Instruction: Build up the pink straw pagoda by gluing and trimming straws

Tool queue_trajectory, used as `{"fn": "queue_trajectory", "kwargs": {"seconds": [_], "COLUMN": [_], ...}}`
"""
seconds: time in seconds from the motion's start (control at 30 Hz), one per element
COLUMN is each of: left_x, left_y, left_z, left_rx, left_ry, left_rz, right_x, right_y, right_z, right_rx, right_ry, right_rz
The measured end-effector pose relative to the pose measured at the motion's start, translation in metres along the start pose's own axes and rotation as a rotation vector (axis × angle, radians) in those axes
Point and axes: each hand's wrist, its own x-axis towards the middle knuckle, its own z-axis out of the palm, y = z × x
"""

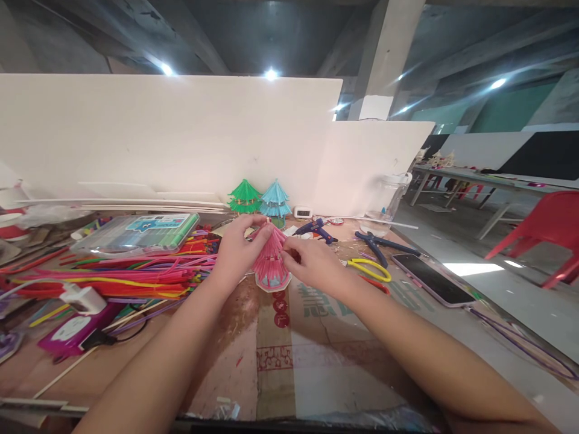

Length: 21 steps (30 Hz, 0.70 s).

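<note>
A pink tiered tree (271,265) made of thin strips stands on a pale, many-sided base near the middle of the table. My left hand (243,246) pinches its top between thumb and fingers. On the tree's right side, my right hand (307,258) has its fingers curled together at the strips; whatever lies between those fingertips is too small to make out. Behind the hands stand a green tree (245,196) and a light blue tree (275,198) of similar shape.
Bundled coloured stems (113,277), a marker case (145,231) and a purple power strip (76,331) lie left. Behind and right are a glue gun (318,230), pliers (373,246), yellow-handled scissors (371,269), a phone (432,279) and a clear jug (386,199).
</note>
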Motion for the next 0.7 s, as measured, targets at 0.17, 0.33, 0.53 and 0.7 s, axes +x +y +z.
{"fn": "queue_trajectory", "kwargs": {"seconds": [0.17, 0.33, 0.53, 0.7], "left_x": [-0.002, -0.002, 0.002, 0.002], "left_y": [0.005, 0.006, 0.001, -0.006], "left_z": [0.001, 0.0, 0.001, 0.006], "left_rx": [0.058, 0.011, -0.086, -0.113], "left_ry": [-0.001, -0.003, -0.011, -0.004], "left_rz": [0.011, -0.015, -0.1, -0.093], "right_x": [-0.004, -0.004, -0.002, 0.003], "right_y": [-0.003, -0.004, -0.005, 0.0], "right_z": [0.0, -0.001, -0.001, 0.001], "right_rx": [-0.094, -0.043, 0.044, 0.115], "right_ry": [0.011, 0.01, 0.006, -0.014], "right_rz": [-0.069, -0.057, -0.032, 0.068]}}
